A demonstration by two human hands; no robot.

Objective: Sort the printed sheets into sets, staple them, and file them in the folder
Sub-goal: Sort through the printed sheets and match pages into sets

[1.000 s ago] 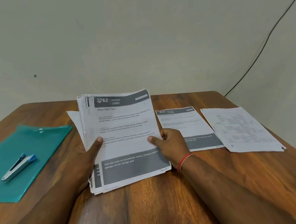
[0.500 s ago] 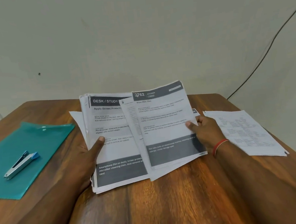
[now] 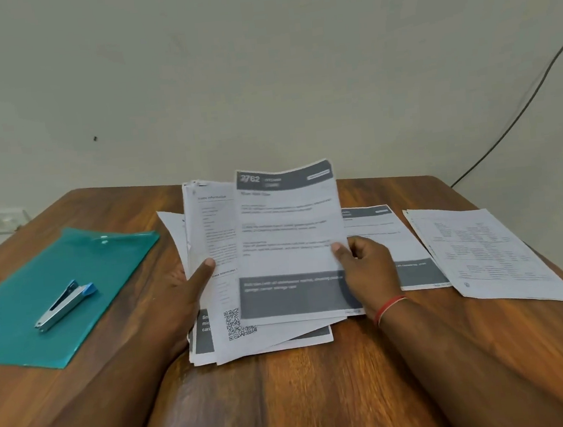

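1. Left hand (image 3: 188, 291) grips the paper stack (image 3: 232, 342) mid-worktop (image 3: 291, 401), thumb on top.
2. Right hand (image 3: 368, 270): fingers (image 3: 338, 248) pinch the "2762" sheet (image 3: 289, 233) over the stack.
3. Stapler (image 3: 62, 306) lies on the teal folder (image 3: 105, 257), left.

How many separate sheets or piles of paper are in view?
4: a thick pile in the left hand; a single sheet in the right hand; a grey-banded sheet behind that hand; a thin pile far right. Others may be hidden.

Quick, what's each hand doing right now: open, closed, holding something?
Left hand: grips the stack of sheets, thumb on top.
Right hand: pinches the 2762 sheet by its right edge.
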